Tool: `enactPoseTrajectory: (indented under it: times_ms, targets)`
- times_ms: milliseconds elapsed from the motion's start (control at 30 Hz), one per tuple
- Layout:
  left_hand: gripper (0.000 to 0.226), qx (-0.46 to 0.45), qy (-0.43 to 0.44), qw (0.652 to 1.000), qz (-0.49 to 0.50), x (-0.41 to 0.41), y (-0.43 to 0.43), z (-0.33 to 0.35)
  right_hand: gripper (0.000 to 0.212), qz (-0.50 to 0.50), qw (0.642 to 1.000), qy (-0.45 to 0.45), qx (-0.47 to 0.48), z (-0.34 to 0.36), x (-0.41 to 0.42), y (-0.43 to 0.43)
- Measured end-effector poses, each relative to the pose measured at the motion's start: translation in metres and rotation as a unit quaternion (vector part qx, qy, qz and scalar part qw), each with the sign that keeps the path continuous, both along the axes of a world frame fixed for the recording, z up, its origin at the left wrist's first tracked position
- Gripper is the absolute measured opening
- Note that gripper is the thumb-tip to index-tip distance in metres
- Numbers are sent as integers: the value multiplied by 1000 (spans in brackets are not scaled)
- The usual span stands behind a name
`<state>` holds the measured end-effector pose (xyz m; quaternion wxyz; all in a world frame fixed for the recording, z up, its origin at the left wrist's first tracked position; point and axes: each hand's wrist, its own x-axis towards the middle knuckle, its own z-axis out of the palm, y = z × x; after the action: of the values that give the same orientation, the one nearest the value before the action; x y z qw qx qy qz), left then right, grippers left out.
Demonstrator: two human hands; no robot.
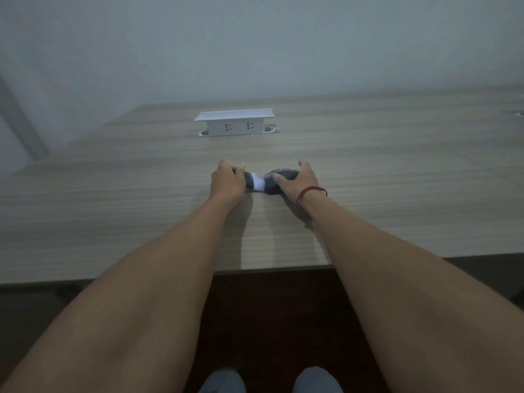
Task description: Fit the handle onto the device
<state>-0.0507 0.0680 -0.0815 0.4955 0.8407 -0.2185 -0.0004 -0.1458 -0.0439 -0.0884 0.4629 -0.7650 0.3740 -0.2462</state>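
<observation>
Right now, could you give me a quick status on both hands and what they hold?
Left hand grips dark bundle's left end. Right hand holds its right end; white band between. Bundle on table. Socket box behind, apart.

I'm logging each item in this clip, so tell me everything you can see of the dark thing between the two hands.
The dark bundle looks like soft grey-black cloth with a white band at its middle, perhaps socks, though the dim picture leaves that unsure. It lies across the wooden table, in front of the white socket box. The left hand curls round its left end; the right hand covers its right end, thumb on the cloth.
</observation>
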Motion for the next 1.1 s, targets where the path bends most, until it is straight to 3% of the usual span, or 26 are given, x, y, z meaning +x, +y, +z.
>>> enactPoseTrajectory:
  times_ms: [133, 333, 500, 800, 933, 1033, 1100]
  targets:
    - [34, 1, 60, 997, -50, 8, -1, 0, 83, 10, 1000, -4, -3, 0, -3, -2]
    - [28, -21, 215, 964, -156, 10, 15, 7, 75, 18, 1000, -2, -2, 2, -6, 2]
    - [24, -89, 141, 986, -21, 6, 8, -3, 72, 35, 999, -8, -7, 1, -10, 7]
    - [38, -138, 164, 977, 13, 0, 5, 6, 73, 76, 997, 2, 5, 6, -17, 7]
    - [46, -65, 56, 996, 28, -4, 7, 14, 78, 91, 996, 8, 23, 9, -22, 3]
    - [49, -105, 47, 991, 72, -2, 9, 19, 71, 67, 998, -8, 11, 7, -23, 6]
    - [47, -110, 54, 992, 33, -3, 7, 19, 68, 49, 999, -22, 5, 4, -21, 8]
